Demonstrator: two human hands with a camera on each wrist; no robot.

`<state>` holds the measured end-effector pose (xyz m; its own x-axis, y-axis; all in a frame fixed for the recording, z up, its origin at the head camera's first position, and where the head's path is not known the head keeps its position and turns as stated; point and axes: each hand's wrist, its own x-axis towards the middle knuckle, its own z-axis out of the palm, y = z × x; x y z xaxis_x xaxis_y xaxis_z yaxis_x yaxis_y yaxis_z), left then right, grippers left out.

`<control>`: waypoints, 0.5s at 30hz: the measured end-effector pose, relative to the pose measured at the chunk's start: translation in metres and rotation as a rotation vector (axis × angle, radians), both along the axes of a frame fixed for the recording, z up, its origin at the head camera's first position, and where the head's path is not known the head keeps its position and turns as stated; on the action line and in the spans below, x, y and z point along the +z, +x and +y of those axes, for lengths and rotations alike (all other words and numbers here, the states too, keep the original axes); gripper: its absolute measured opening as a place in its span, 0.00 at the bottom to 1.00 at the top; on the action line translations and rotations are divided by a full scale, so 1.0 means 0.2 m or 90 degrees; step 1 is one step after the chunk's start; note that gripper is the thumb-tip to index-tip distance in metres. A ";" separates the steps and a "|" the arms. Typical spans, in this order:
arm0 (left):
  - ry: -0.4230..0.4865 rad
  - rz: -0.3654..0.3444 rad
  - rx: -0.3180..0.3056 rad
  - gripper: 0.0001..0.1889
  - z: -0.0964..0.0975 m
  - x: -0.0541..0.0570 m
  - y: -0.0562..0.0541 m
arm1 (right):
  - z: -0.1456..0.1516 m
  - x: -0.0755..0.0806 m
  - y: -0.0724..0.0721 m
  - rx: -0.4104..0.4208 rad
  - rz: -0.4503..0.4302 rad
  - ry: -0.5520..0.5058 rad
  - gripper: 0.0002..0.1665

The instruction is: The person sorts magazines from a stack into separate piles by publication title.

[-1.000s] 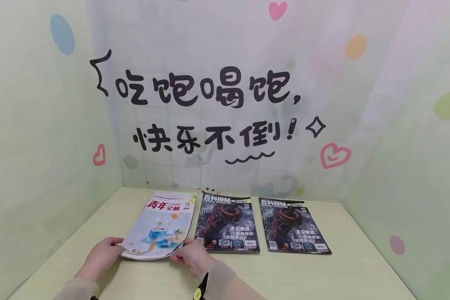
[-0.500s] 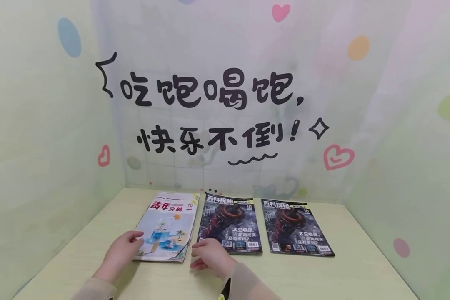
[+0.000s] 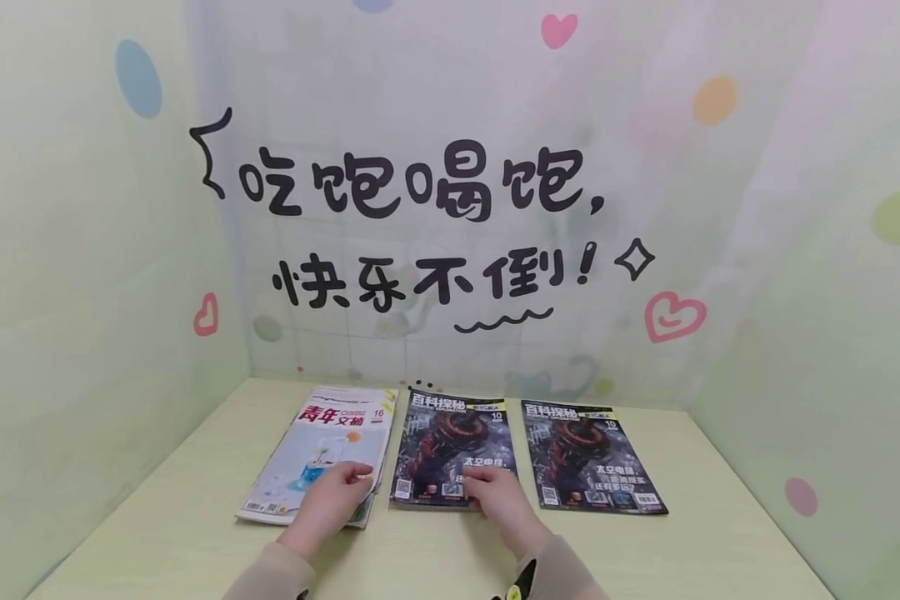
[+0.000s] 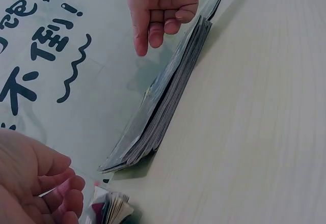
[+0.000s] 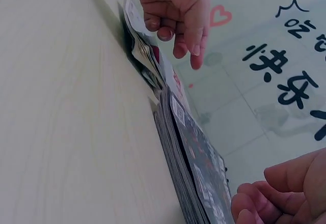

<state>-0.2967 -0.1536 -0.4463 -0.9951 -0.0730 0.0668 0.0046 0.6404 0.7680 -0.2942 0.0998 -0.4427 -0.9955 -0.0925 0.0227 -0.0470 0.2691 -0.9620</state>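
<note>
Plainly, two beige sleeves (image 3: 270,575) come nearest to us, and over the front of the desk (image 3: 682,558) we see the left hand (image 3: 333,500) and the right hand (image 3: 502,507), well apart. On both, the fingers (image 4: 74,184) are loosely bent and clamped on nothing; whether any tips touch paper, we cannot tell. The left hand stands in the way of the lower right part of the white-covered pile (image 3: 326,446), which lies below and left of its fingers. The right hand hides the lower right corner of the dark pile (image 3: 442,442), which lies flat beneath its fingers, stretches away leftward and shows many layers at its edge. Well to the right we find a dark magazine (image 3: 588,454) with the same cover, flat on the desk. Behind them all rises a pale wall (image 3: 390,67) with black lettering (image 3: 444,287).
</note>
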 end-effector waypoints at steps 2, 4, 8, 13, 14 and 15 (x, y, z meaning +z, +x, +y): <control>0.008 0.007 -0.006 0.17 0.05 -0.01 -0.01 | 0.05 -0.01 -0.01 -0.031 0.009 0.002 0.19; 0.017 0.017 -0.010 0.17 0.09 -0.02 -0.02 | 0.09 -0.02 -0.02 -0.064 0.018 0.007 0.18; 0.019 0.032 0.002 0.17 0.16 -0.04 -0.05 | 0.16 -0.04 -0.03 -0.132 0.037 0.041 0.18; -0.036 0.084 0.031 0.20 0.23 -0.08 -0.07 | 0.21 -0.07 -0.04 -0.218 0.082 0.096 0.19; -0.048 0.097 0.036 0.21 0.23 -0.09 -0.07 | 0.22 -0.08 -0.04 -0.228 0.087 0.100 0.20; -0.063 0.108 0.041 0.21 0.24 -0.10 -0.07 | 0.22 -0.09 -0.04 -0.236 0.090 0.105 0.20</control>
<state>-0.3108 -0.1053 -0.4656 -0.9624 -0.1216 0.2429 0.0844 0.7160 0.6930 -0.3019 0.1439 -0.4605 -0.9501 0.2572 0.1766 -0.0469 0.4420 -0.8958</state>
